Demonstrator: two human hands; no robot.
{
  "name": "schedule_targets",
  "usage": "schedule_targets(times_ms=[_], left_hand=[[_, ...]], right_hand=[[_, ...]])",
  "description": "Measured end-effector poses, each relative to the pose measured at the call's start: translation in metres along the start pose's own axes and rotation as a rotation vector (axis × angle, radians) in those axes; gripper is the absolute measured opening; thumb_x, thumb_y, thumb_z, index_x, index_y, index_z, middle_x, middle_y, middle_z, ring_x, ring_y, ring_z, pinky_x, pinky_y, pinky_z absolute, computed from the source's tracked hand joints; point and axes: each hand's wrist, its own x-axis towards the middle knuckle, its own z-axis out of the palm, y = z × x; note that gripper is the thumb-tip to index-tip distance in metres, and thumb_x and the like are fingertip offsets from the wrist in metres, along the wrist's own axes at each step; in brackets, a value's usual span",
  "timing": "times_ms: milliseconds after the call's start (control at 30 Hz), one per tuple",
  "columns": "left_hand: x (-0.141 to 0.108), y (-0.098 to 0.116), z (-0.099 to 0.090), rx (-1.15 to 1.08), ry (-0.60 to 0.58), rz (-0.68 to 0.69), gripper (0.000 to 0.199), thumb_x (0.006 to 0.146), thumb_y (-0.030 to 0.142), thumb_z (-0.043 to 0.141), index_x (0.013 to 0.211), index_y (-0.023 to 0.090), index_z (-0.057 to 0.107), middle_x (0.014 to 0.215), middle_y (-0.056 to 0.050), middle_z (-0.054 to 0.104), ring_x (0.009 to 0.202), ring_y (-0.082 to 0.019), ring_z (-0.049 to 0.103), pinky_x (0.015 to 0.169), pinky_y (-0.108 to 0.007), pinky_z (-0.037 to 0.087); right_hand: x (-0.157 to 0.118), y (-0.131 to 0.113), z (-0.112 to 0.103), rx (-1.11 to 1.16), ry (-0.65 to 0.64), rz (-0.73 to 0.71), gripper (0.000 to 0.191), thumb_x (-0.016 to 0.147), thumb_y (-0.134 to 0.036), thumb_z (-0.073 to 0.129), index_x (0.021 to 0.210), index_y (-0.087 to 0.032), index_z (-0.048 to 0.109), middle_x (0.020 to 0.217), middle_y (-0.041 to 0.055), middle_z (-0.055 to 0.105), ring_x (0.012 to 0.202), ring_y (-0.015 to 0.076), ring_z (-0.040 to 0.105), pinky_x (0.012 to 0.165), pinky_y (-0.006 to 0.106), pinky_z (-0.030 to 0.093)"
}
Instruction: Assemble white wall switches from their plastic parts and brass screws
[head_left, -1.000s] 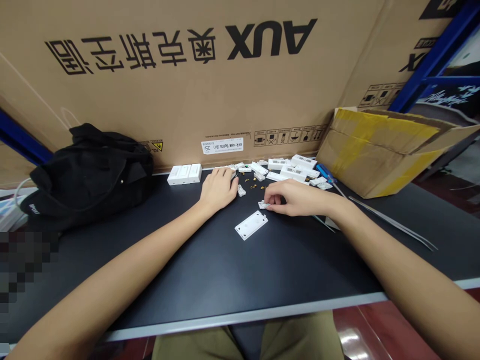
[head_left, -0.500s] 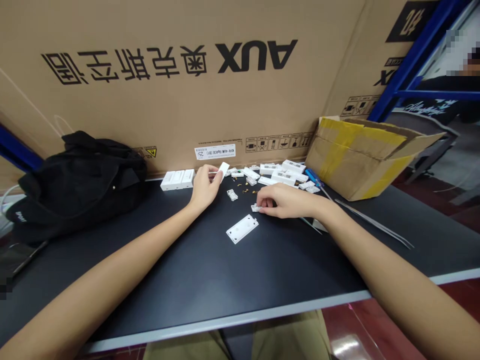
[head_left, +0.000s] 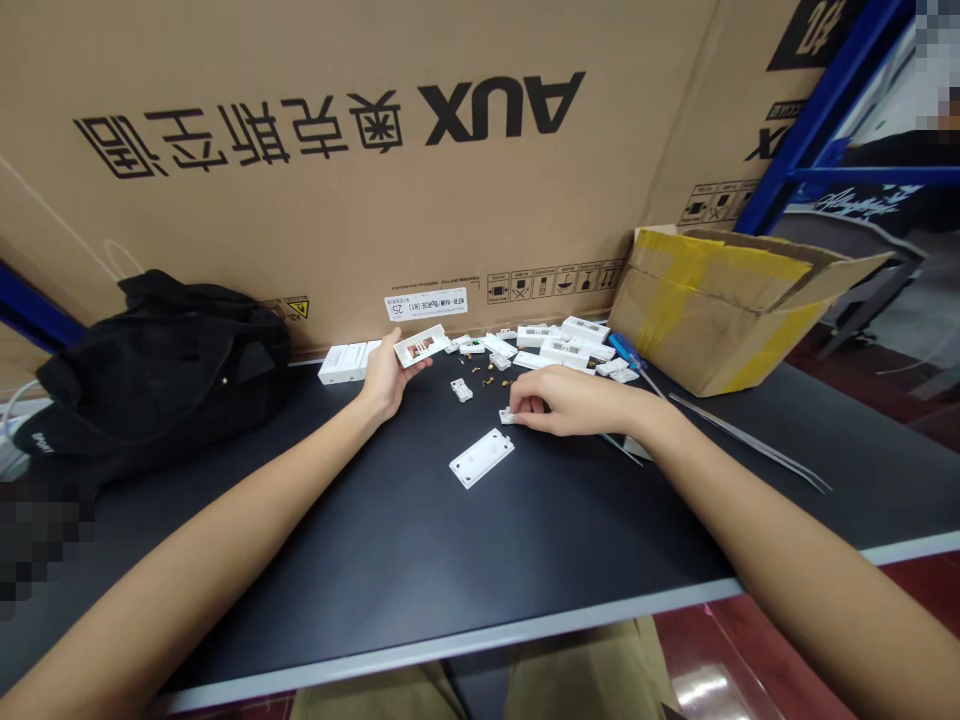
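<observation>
Rectangular white plastic housing (head_left: 420,346) lay across the fingers of my left hand (head_left: 384,378), held just above the far part of the black counter (head_left: 600,520) with its open window facing up; a moment earlier, that hand had pinched a white piece nearly edge-on. The hand was narrowly closed, its fingers and thumb holding the housing. My right hand (head_left: 559,400) stayed curled, its fingertips on one small white clip (head_left: 508,416). I counted two more loose white clips (head_left: 461,390) on the counter and one flat white plate (head_left: 481,458). Small brass fittings (head_left: 487,375) lay scattered, too small to count reliably. White housings (head_left: 570,350) along the back overlapped, so I could not count them exactly. I also recorded one blue-handled screwdriver (head_left: 624,349), one yellow-taped cardboard box (head_left: 712,310) and one black bag (head_left: 150,380).
</observation>
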Motion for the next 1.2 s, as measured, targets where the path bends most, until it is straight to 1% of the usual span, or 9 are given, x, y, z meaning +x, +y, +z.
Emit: schedule_targets(times_ms=[133, 233, 367, 467, 633, 833, 933, 1067, 1200], left_hand=[[0.000, 0.007, -0.006, -0.129, -0.099, -0.085, 0.028, 0.100, 0.045, 0.057, 0.107, 0.020, 0.069, 0.113, -0.008, 0.076, 0.075, -0.013, 0.070, 0.054, -0.021, 0.053], [-0.001, 0.010, -0.009, -0.215, -0.164, -0.119, 0.030, 0.101, 0.046, 0.058, 0.113, 0.021, 0.069, 0.112, -0.007, 0.075, 0.073, -0.010, 0.068, 0.056, -0.017, 0.054], [-0.002, 0.014, -0.011, -0.296, -0.227, -0.179, 0.040, 0.102, 0.053, 0.055, 0.111, 0.018, 0.071, 0.105, -0.009, 0.075, 0.070, -0.010, 0.065, 0.062, -0.017, 0.057], [-0.003, 0.016, -0.012, -0.340, -0.279, -0.210, 0.052, 0.101, 0.063, 0.049, 0.116, 0.018, 0.071, 0.111, -0.011, 0.074, 0.067, -0.009, 0.063, 0.057, -0.018, 0.055], [-0.004, 0.017, -0.016, -0.443, -0.379, -0.205, 0.061, 0.097, 0.072, 0.046, 0.121, 0.021, 0.071, 0.120, -0.010, 0.073, 0.067, -0.010, 0.061, 0.050, -0.019, 0.048], [-0.004, 0.016, -0.016, -0.409, -0.389, -0.172, 0.062, 0.093, 0.073, 0.050, 0.121, 0.021, 0.071, 0.130, -0.012, 0.071, 0.069, -0.012, 0.058, 0.049, -0.022, 0.043], [-0.005, 0.016, -0.017, -0.402, -0.400, -0.168, 0.063, 0.093, 0.073, 0.049, 0.121, 0.020, 0.070, 0.122, -0.013, 0.072, 0.066, -0.013, 0.057, 0.048, -0.024, 0.040], [-0.004, 0.016, -0.018, -0.403, -0.363, -0.172, 0.070, 0.092, 0.078, 0.043, 0.118, 0.019, 0.070, 0.093, -0.009, 0.068, 0.057, -0.011, 0.048, 0.047, -0.025, 0.037], [-0.004, 0.013, -0.017, -0.349, -0.318, -0.109, 0.069, 0.091, 0.081, 0.042, 0.098, 0.018, 0.069, 0.072, -0.004, 0.055, 0.051, -0.010, 0.037, 0.049, -0.027, 0.036]], right_hand=[[0.000, -0.001, 0.000, 0.001, -0.003, -0.004, 0.010, 0.090, -0.024, 0.064, 0.092, -0.018, 0.072, 0.085, 0.0039, 0.074, 0.073, 0.0163, 0.064, 0.065, 0.027, 0.044], [-0.001, -0.001, 0.000, 0.007, -0.005, 0.000, 0.009, 0.090, -0.024, 0.063, 0.091, -0.018, 0.071, 0.083, 0.0035, 0.073, 0.071, 0.0159, 0.064, 0.063, 0.026, 0.044], [0.000, 0.001, 0.001, 0.019, -0.010, 0.005, 0.010, 0.090, -0.025, 0.063, 0.091, -0.019, 0.071, 0.082, 0.0035, 0.073, 0.069, 0.0160, 0.064, 0.063, 0.026, 0.043], [0.001, 0.001, 0.001, 0.029, -0.013, 0.015, 0.010, 0.090, -0.026, 0.064, 0.092, -0.019, 0.071, 0.084, 0.0036, 0.073, 0.070, 0.0162, 0.065, 0.063, 0.026, 0.044], [0.001, 0.000, 0.001, 0.038, -0.014, 0.026, 0.011, 0.091, -0.026, 0.063, 0.093, -0.019, 0.071, 0.082, 0.0033, 0.072, 0.070, 0.0161, 0.065, 0.063, 0.026, 0.044], [0.002, 0.000, 0.002, 0.034, -0.018, 0.032, 0.012, 0.092, -0.027, 0.061, 0.093, -0.018, 0.069, 0.082, 0.0033, 0.071, 0.070, 0.0159, 0.064, 0.063, 0.026, 0.044], [0.002, -0.002, 0.001, 0.031, -0.016, 0.034, 0.012, 0.092, -0.027, 0.061, 0.092, -0.019, 0.069, 0.083, 0.0036, 0.071, 0.070, 0.0160, 0.063, 0.063, 0.027, 0.044], [0.002, -0.004, 0.001, 0.031, -0.011, 0.043, 0.014, 0.093, -0.029, 0.060, 0.092, -0.018, 0.069, 0.083, 0.0047, 0.071, 0.070, 0.0165, 0.063, 0.063, 0.027, 0.042], [0.002, -0.004, 0.001, 0.030, -0.007, 0.052, 0.014, 0.092, -0.030, 0.061, 0.092, -0.019, 0.069, 0.081, 0.0044, 0.071, 0.069, 0.0170, 0.062, 0.062, 0.028, 0.041]])
